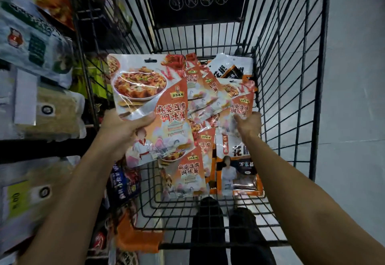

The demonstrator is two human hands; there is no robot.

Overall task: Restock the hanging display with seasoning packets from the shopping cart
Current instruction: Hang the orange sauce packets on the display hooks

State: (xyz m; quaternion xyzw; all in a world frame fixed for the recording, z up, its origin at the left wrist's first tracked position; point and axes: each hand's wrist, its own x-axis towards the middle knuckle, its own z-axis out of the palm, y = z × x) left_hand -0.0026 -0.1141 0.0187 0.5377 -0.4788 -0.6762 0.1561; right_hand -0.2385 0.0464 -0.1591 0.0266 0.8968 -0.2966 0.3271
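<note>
Left hand [123, 127] gripping seasoning packet [150, 97], right hand [249, 125] pinching another packet [239, 104] in cart [321, 77]

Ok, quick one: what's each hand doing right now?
Left hand grips a mapo tofu seasoning packet, thumb on its front.
Right hand pinches the edge of a second mapo tofu packet in the shopping cart.

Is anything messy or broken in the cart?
Messy, yes. The seasoning packets in the shopping cart lie in a jumbled heap, overlapping at all angles instead of stacked. The left hand holds a lifted packet, and the right hand grips a second packet. Nothing looks torn or spilled.
</note>
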